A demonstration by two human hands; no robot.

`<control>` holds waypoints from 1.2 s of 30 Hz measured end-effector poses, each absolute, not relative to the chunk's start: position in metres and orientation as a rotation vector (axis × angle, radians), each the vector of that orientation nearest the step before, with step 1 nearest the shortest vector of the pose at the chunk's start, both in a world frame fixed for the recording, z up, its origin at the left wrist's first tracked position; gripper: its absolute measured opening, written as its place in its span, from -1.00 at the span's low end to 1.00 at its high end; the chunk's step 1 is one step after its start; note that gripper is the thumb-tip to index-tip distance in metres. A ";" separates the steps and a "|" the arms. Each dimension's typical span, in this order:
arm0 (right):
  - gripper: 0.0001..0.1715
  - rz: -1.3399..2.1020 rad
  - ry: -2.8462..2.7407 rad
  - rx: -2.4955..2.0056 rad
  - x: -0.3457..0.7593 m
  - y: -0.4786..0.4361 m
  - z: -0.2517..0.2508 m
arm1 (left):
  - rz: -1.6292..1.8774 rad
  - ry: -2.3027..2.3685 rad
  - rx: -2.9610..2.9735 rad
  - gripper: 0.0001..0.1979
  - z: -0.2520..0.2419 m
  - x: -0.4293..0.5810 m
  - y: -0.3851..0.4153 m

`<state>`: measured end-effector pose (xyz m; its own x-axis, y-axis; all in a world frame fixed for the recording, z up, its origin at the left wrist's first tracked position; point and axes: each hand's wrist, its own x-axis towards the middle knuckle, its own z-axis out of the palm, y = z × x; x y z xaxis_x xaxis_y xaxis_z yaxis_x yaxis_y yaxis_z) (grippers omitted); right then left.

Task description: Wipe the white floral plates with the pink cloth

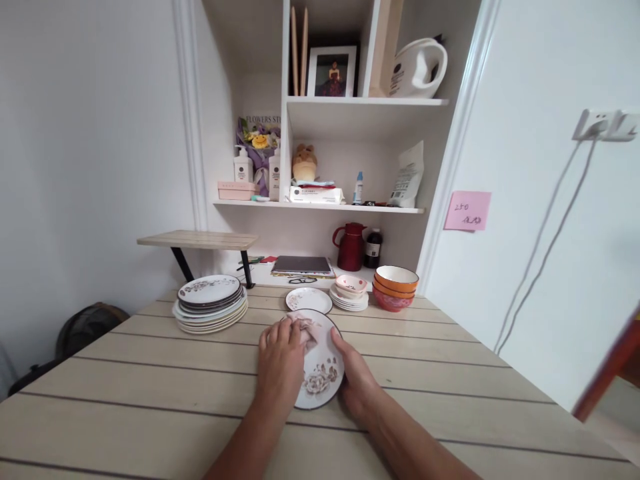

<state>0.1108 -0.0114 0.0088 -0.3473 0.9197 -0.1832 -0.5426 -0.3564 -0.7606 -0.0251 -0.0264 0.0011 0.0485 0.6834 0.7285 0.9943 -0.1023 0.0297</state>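
Observation:
A white plate (pixel 327 333) with a dark rim and a brown flower print is held tilted up above the table. My right hand (pixel 357 377) grips its right edge, thumb on the face and the other fingers behind. My left hand (pixel 283 357) presses a crumpled pale pink cloth (pixel 309 333) against the upper left of the plate's face; its fingers are bent over the cloth. Just behind lies another flower-printed plate (pixel 309 298), flat on the table and partly covered by the held one.
A stack of plates (pixel 210 307) stands at the left by a small raised wooden shelf (pixel 200 240). Small dishes (pixel 350 298) and stacked bowls (pixel 395 288) sit at the back right. Behind them are a red jug (pixel 351 247), a dark bottle (pixel 373 248) and a laptop (pixel 303 265).

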 end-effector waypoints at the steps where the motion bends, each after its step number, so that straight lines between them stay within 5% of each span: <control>1: -0.44 1.865 -0.744 -0.746 0.111 -0.011 0.009 | -0.823 -1.663 -1.864 -0.64 -0.001 -0.025 -0.025; 11: -0.49 1.952 -0.497 -0.823 0.125 0.006 0.008 | -0.733 -1.266 -2.397 -0.55 -0.011 -0.014 -0.027; 26: -0.51 1.699 -0.329 -0.814 0.138 0.024 0.008 | -0.632 -1.762 -2.153 -0.71 0.005 -0.026 -0.032; 36: -0.50 1.752 -0.472 -0.792 0.133 0.017 0.004 | -0.611 -1.416 -2.367 -0.58 -0.009 -0.022 -0.030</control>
